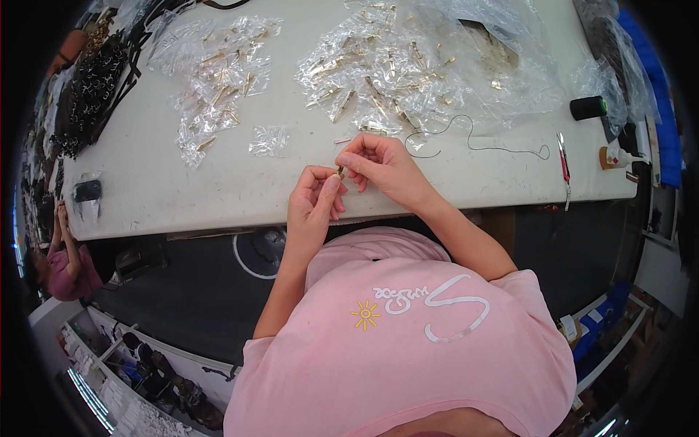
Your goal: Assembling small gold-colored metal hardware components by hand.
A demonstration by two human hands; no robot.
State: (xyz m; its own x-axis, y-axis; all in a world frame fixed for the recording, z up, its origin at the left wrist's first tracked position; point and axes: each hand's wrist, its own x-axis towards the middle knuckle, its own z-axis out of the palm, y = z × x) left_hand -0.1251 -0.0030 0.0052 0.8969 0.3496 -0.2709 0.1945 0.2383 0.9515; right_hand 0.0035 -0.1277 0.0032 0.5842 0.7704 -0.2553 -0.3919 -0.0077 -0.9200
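Head view: left hand (314,198) and right hand (378,166) meet above the white surface (218,182), fingers of both pinched shut on one small brass clip (340,172), just below the clip-filled plastic bags (378,69).

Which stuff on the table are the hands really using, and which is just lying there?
In use: small gold clip, pinched between left hand and right hand; bagged gold clips nearby.
Lying about: black thread spool, red-handled tool, black cord.

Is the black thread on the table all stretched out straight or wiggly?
Wiggly. The black thread lies loose on the white table, curving in loops, right of the hands.
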